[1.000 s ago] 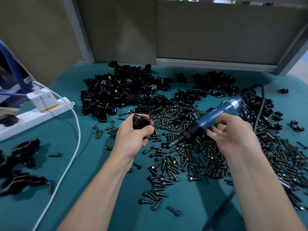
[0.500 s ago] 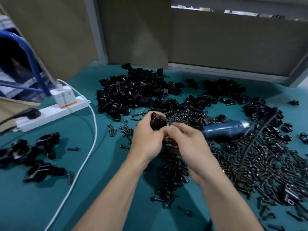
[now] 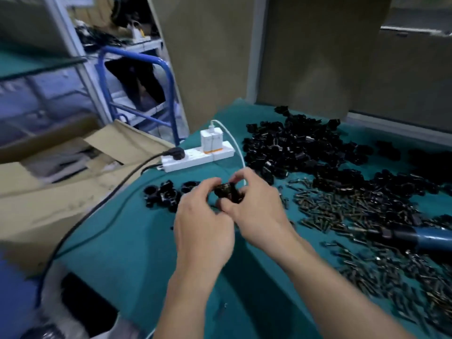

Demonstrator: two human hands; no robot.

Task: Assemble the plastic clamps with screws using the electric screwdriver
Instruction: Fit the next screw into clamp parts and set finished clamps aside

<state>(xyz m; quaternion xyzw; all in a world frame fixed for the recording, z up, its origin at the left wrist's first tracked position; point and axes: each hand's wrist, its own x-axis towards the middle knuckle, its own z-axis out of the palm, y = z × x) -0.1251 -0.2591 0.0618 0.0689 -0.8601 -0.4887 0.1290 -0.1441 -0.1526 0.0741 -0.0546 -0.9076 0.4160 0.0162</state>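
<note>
One clamp (image 3: 228, 192) pinched in the grip of left hand (image 3: 203, 226) and right hand (image 3: 259, 211), one screwdriver (image 3: 422, 237) lying among screws (image 3: 342, 210)

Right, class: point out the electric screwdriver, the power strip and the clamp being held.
electric screwdriver (image 3: 435, 237): head view, blue body.
power strip (image 3: 195, 160): head view, white casing.
clamp (image 3: 227, 192): head view, dark upper face.

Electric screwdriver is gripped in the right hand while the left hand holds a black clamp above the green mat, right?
No. In the head view the electric screwdriver lies on the green mat among the screws, out of the right hand, which helps the left hand hold the black clamp.
</note>
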